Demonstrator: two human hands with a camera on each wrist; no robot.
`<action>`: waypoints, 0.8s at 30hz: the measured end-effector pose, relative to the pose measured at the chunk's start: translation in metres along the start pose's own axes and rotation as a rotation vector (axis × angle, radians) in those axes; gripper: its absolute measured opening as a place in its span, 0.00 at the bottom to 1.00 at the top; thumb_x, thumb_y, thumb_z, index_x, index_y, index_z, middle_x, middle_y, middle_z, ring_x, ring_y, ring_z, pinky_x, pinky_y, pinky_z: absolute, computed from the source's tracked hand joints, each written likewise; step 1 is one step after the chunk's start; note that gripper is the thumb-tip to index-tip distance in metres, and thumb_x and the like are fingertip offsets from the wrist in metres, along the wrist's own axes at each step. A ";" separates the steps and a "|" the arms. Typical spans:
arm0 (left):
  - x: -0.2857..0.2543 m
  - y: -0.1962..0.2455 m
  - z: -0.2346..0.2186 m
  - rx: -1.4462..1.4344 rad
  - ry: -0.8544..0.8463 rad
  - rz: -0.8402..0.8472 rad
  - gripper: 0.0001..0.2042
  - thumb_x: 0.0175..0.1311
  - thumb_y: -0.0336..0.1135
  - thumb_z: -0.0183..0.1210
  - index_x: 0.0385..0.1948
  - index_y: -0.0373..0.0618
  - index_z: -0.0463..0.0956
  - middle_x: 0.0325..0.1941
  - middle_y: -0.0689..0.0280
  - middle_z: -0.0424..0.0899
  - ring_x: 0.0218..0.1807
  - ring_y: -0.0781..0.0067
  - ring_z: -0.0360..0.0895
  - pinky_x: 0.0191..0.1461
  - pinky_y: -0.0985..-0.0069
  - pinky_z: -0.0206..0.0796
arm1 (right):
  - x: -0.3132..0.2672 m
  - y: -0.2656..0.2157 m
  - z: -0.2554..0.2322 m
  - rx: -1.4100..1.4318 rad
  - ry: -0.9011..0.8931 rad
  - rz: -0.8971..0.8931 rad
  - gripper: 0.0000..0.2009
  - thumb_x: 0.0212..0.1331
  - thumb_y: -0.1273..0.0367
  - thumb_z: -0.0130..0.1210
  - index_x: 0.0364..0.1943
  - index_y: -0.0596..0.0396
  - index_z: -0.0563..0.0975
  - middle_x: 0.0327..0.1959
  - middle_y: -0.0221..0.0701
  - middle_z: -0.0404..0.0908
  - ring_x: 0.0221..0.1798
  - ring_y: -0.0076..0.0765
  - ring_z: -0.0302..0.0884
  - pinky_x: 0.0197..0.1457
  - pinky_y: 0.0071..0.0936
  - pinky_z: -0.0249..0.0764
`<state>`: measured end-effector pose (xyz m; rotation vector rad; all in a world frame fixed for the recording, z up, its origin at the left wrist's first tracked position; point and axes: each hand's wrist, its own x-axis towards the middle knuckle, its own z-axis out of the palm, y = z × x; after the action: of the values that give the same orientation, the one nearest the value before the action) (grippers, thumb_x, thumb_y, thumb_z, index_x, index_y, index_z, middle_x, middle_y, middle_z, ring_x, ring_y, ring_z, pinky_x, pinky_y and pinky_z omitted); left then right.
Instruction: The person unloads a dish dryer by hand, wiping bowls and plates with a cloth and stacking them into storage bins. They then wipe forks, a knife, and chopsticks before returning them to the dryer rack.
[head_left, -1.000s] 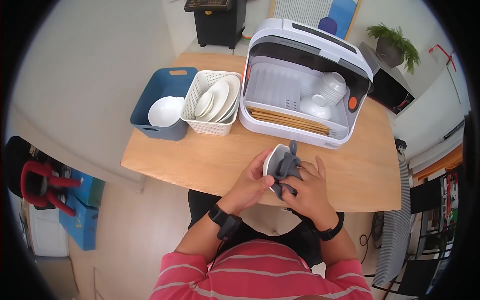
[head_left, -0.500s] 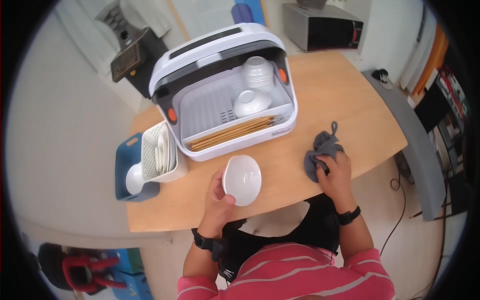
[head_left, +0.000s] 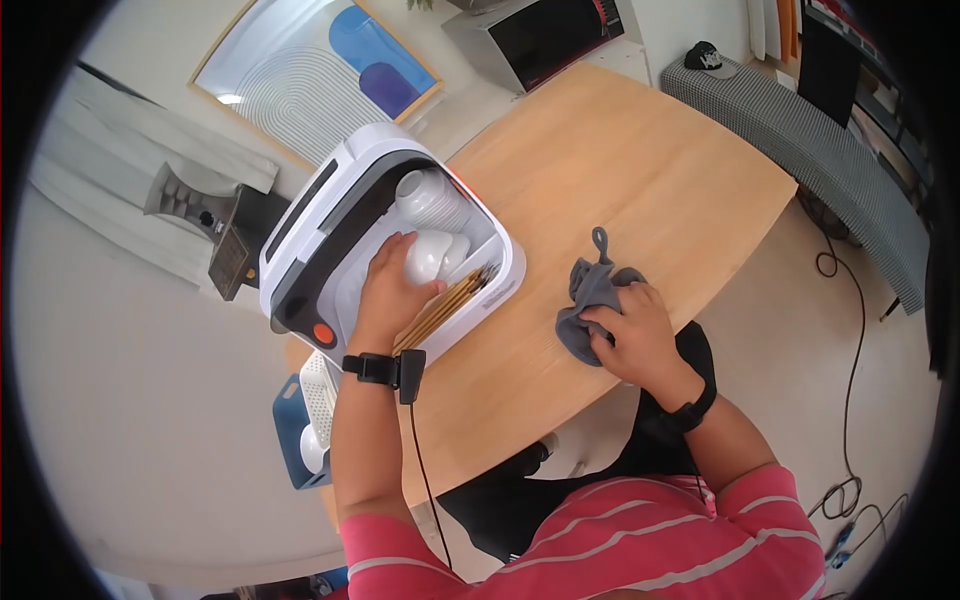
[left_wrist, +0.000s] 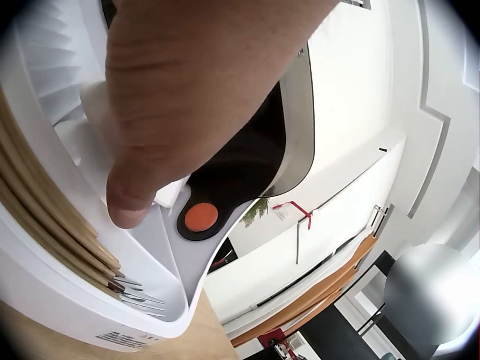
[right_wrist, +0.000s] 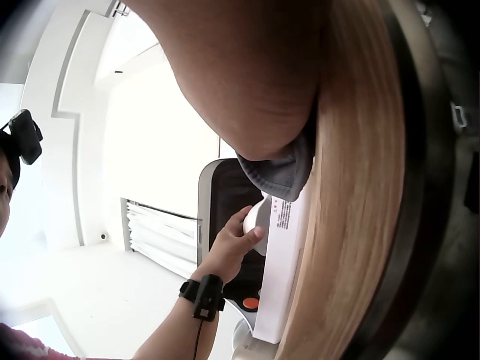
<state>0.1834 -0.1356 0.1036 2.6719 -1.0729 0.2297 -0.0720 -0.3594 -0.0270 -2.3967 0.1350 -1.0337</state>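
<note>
My left hand (head_left: 388, 290) reaches into a white dish box (head_left: 468, 318) with its lid raised. Its thumb and fingers grip a white bowl (right_wrist: 260, 225), seen in the right wrist view; in the left wrist view the thumb (left_wrist: 129, 201) partly hides the white ware behind it. Beside that hand in the head view are white bowls (head_left: 428, 258), and a stack of bowls (head_left: 425, 195) stands at the box's far end. Over on the wooden table, my right hand (head_left: 640, 335) holds a bunched grey cloth (head_left: 590, 300) with a hanging loop, fingers curled into it.
Wooden chopsticks (head_left: 437, 318) and forks (left_wrist: 139, 296) lie in the box's front compartment. By its near left end stand a white perforated basket (head_left: 318, 392) and a blue bin (head_left: 288, 425) with a white bowl inside. A microwave (head_left: 545, 40) is behind the table (head_left: 640, 170).
The left hand has carried the bowl from the table's front edge into the dish box. The right hand parted from the bowl with the cloth and rests on the table. The head view has turned.
</note>
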 end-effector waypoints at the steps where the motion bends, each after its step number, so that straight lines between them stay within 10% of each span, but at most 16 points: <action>1: 0.005 -0.002 0.004 0.001 -0.003 0.005 0.41 0.46 0.37 0.79 0.67 0.40 0.71 0.73 0.48 0.71 0.73 0.47 0.69 0.77 0.64 0.61 | 0.000 0.000 0.000 0.007 -0.003 -0.003 0.13 0.46 0.70 0.67 0.40 0.45 0.85 0.41 0.38 0.79 0.47 0.52 0.76 0.59 0.47 0.70; 24: 0.022 -0.031 0.030 -0.183 -0.185 -0.215 0.48 0.57 0.53 0.72 0.74 0.33 0.59 0.70 0.41 0.73 0.71 0.47 0.72 0.74 0.66 0.62 | 0.001 -0.003 -0.002 0.014 -0.033 0.020 0.13 0.47 0.70 0.66 0.41 0.45 0.85 0.43 0.37 0.80 0.51 0.51 0.77 0.65 0.49 0.68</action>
<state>0.2223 -0.1371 0.0750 2.6520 -0.8005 -0.1515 -0.0728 -0.3581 -0.0242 -2.3943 0.1391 -0.9828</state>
